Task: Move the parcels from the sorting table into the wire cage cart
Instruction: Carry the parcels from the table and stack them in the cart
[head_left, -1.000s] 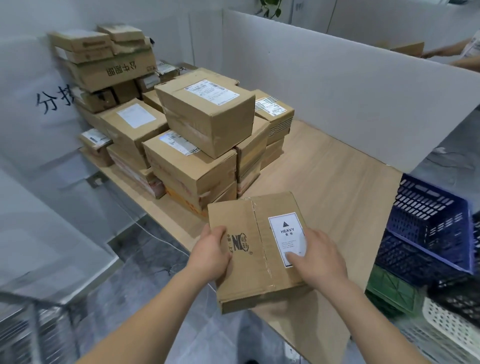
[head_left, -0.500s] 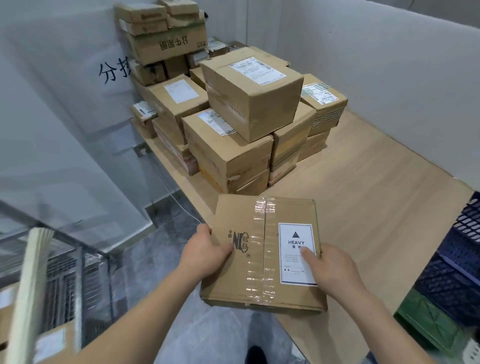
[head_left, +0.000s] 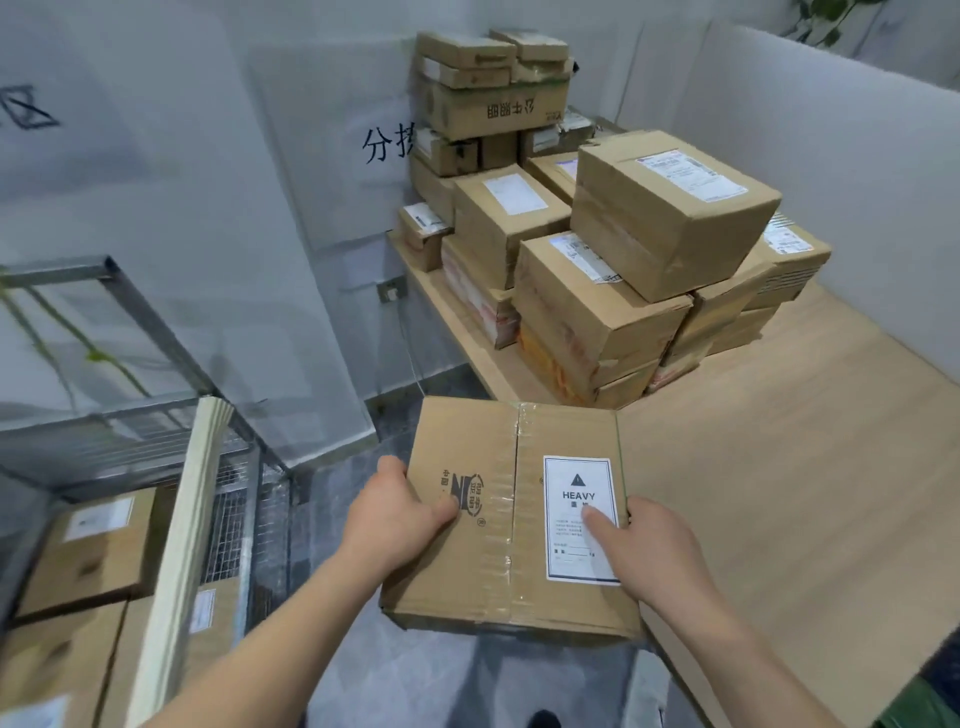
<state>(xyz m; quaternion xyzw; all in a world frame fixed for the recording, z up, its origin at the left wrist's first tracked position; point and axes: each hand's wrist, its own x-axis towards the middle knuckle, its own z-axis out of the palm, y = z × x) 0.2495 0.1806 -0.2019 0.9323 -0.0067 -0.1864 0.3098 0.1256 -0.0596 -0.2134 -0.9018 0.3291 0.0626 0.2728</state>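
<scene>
The parcel (head_left: 511, 514) has swung off the table (head_left: 779, 467), nearer the cart (head_left: 249, 499); left hand (head_left: 397, 512) and right hand (head_left: 641, 548) still grip its sides, fingers curled around.

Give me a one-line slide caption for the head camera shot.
Both hands, left and right, carry a HEAVY-labelled parcel from the sorting table toward the wire cage cart.

The held parcel (head_left: 511, 512) is brown matt cardboard, closed with glossy clear tape, and it has a white paper label (head_left: 581, 519). The stacked parcels (head_left: 613, 254) are the same dull cardboard with paper labels. The sorting table (head_left: 810, 457) looks like pale wood with a smooth matt surface. The wire cage cart (head_left: 156, 410) is grey metal with thin wire mesh. The floor (head_left: 358, 670) is grey and slightly glossy.
</scene>
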